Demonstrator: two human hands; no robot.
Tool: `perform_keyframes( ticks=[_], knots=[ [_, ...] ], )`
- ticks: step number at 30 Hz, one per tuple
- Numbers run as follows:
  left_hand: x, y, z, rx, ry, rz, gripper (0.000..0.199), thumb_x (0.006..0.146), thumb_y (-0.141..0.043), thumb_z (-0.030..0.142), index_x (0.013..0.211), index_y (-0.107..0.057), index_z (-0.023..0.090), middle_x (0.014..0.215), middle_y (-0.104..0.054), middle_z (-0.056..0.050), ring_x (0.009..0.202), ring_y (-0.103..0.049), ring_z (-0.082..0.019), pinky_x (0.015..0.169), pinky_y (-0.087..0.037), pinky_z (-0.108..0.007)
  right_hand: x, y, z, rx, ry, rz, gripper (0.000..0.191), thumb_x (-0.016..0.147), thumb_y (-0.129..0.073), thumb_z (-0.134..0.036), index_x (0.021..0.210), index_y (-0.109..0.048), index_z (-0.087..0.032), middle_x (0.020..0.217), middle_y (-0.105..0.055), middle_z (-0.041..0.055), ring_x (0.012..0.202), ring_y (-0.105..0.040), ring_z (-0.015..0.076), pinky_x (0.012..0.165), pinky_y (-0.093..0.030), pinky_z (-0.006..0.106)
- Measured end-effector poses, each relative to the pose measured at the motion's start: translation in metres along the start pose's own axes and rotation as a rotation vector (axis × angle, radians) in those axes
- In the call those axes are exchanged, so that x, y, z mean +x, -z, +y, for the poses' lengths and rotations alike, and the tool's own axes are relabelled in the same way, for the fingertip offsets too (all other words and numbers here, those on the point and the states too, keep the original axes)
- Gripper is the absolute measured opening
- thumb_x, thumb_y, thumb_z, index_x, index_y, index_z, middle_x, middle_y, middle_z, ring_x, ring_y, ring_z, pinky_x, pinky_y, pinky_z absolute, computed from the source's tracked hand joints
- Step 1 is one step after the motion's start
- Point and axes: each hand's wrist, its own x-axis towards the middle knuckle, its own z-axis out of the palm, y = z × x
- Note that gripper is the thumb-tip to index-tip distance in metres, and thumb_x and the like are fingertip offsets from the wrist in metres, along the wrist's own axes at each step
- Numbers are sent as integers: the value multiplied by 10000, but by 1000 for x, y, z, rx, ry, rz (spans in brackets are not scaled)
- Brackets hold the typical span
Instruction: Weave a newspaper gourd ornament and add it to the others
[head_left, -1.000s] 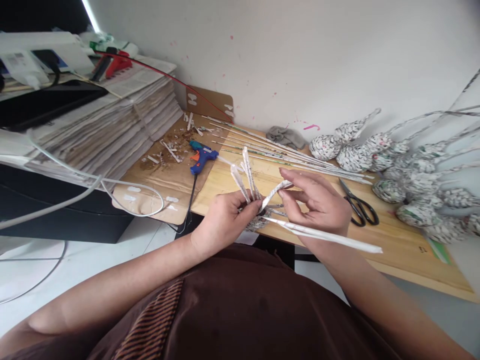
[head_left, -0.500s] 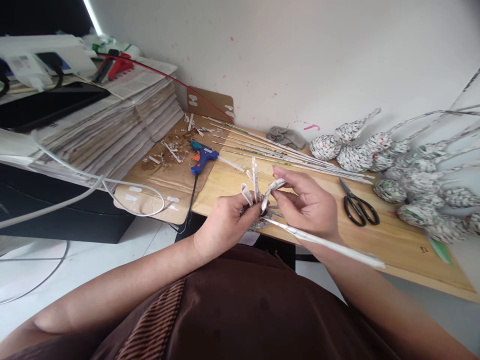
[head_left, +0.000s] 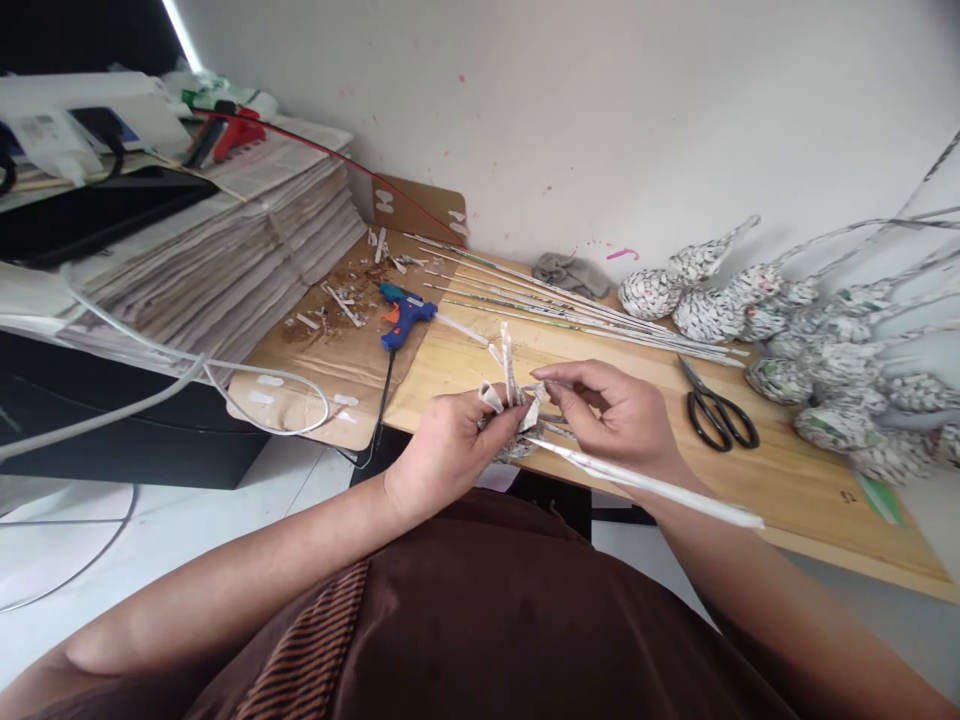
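My left hand (head_left: 457,440) grips a small woven paper piece (head_left: 516,447) at the table's front edge, its thumb pressed on top. Several short paper strips (head_left: 508,365) stand up from the piece. A long rolled paper tube (head_left: 652,483) sticks out of it to the right, passing over my right wrist. My right hand (head_left: 611,405) is closed in a pinch at the tip of a folded paper strip (head_left: 533,407), just right of my left thumb. The underside of the woven piece is hidden by my left hand.
Black scissors (head_left: 718,412) lie to the right, near woven paper shapes (head_left: 709,312). Long paper tubes (head_left: 585,312) rest along the back. A blue glue gun (head_left: 406,318) sits on cardboard (head_left: 289,350) with scraps. Stacked newspapers (head_left: 300,215) stand left.
My right hand has moved down and slightly left. The strip at its fingertips, raised and arched before, is now bent lower over the woven piece. My left hand has stayed in place.
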Motion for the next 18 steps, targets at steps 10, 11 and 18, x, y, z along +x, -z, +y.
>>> perform_keyframes(
  ticks=[10, 11, 18],
  knots=[
    [1, 0, -3, -5, -20, -1, 250, 995, -546, 355, 950, -728, 189, 842, -744, -25, 782, -668, -167, 825, -527, -281, 4, 15, -13, -3, 77, -94, 62, 845, -736, -245, 861, -795, -255, 859, -796, 33, 788, -747, 199, 741, -618, 331],
    [1, 0, -2, 13, -30, -8, 246, 997, -542, 346, 941, -722, 188, 824, -734, -20, 756, -653, -158, 794, -519, -269, 3, 14, -14, -68, 149, -54, 68, 842, -746, -238, 862, -802, -272, 877, -794, 36, 821, -744, 209, 773, -615, 348],
    [0, 5, 6, 123, -93, -71, 201, 978, -551, 226, 835, -682, 170, 713, -648, 24, 660, -566, -104, 644, -442, -201, 2, 15, -26, -155, 307, -108, 266, 856, -629, -100, 968, -779, -289, 951, -778, 22, 861, -749, 189, 807, -618, 310]
  ],
)
